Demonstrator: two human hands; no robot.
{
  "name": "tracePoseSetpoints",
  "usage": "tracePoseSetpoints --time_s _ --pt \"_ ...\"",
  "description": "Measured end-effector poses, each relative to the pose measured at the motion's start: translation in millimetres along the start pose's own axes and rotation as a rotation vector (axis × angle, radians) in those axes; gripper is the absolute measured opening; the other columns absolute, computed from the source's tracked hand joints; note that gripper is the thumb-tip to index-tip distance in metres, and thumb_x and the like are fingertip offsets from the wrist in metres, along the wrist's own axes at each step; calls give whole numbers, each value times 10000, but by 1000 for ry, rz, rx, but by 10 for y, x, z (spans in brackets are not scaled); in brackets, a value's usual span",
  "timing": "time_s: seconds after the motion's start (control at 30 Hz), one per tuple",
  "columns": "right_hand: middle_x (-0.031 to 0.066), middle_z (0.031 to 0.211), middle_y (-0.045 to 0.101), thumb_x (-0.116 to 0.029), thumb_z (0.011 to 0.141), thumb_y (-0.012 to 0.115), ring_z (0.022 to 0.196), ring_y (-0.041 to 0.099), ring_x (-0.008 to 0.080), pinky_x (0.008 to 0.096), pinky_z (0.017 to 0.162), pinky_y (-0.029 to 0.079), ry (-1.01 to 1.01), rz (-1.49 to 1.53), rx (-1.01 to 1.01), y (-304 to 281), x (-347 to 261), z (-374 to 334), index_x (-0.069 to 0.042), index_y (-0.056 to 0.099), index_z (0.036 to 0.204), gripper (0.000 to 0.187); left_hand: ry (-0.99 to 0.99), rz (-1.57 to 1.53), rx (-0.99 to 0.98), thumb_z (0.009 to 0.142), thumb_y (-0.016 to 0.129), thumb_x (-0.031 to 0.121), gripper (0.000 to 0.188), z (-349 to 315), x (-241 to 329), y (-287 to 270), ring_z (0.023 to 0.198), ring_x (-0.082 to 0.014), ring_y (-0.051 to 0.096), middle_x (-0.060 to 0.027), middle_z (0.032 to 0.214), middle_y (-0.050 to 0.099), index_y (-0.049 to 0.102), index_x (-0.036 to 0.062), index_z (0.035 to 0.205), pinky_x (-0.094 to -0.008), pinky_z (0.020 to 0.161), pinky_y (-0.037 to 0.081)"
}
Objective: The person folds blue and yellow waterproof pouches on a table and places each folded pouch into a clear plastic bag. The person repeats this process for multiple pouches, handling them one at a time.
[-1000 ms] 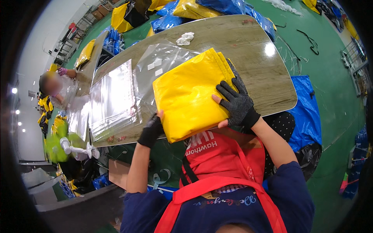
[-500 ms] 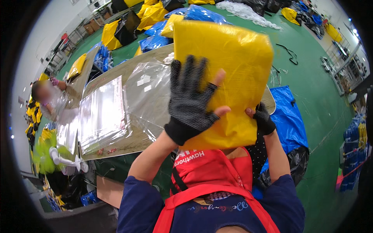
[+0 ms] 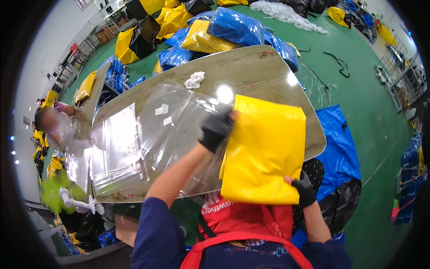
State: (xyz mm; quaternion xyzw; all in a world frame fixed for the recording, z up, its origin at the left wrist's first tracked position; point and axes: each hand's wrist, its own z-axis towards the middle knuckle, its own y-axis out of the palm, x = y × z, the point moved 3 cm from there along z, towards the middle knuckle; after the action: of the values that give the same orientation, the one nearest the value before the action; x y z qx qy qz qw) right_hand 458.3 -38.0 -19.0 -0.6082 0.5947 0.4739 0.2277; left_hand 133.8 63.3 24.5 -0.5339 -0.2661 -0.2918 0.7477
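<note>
A folded yellow plastic sheet [image 3: 266, 148] lies tilted over the near right side of the table, its lower end hanging past the edge above my lap. My right hand [image 3: 305, 189], in a black fingerless-tipped glove, grips its lower right corner with the thumb on top. At its upper left edge is my left hand [image 3: 217, 129] in a matching grey-black glove, fingers curled in and thumb against the yellow edge; some fingers are hidden or blurred. Beneath and beside that hand spreads a clear plastic bag [image 3: 168, 101] with small white labels.
The wood-patterned table [image 3: 251, 67] holds a stack of clear bags [image 3: 116, 148] and a crumpled white wad [image 3: 195, 80]. Blue wrapped packs [image 3: 236, 26] are piled beyond it. A blue sheet [image 3: 338, 143] lies at right. Another person [image 3: 56, 121] is at far left, near a lime-green fan [image 3: 62, 188].
The yellow sheet has come down from in front of me toward the table's near edge. My left hand has moved from flat on its face to its left edge; the right still holds it.
</note>
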Motion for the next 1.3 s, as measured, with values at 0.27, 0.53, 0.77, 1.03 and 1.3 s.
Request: tracePoseSetpoints --time_s 0.27,0.53,0.77,1.03,1.3 --pt "89 1221 571 -41 772 676 1078 564 218 342 913 449 5 -75 130 -264 13 -207 -23 468 1295 563 -219 280 178 760 655 284 269 1323 -2152 -485 828 -343 628 -174 854 653 636 55 898 -403 752 488" --pt "115 1239 555 -26 773 642 1099 560 264 368 913 464 50 205 112 -212 0 -203 -42 418 1339 609 20 197 -239 836 604 233 386 -540 -647 -636 1127 -358 526 -197 1181 563 552 43 1167 -411 983 396" --pt "125 1263 536 -14 739 632 1107 557 281 380 927 455 69 -6 -29 -246 -132 -214 -38 404 1349 651 213 465 -60 920 448 182 339 -979 -907 -541 1269 -361 393 -177 1324 476 560 56 1214 -473 1097 223" --pt "117 1299 513 -38 730 628 1146 530 283 375 960 428 -50 84 -58 86 -467 -438 -50 394 1364 676 157 355 -193 857 541 298 511 -1201 -958 -642 1321 -341 322 -154 1372 435 462 82 1314 -472 1103 210" --pt "137 1259 540 -82 752 629 1113 552 278 370 929 451 70 52 -46 28 -215 -533 -21 419 1337 624 187 537 -134 935 412 292 390 -1150 -1163 -538 1312 -353 329 -129 1391 424 540 122 1262 -466 1110 194"
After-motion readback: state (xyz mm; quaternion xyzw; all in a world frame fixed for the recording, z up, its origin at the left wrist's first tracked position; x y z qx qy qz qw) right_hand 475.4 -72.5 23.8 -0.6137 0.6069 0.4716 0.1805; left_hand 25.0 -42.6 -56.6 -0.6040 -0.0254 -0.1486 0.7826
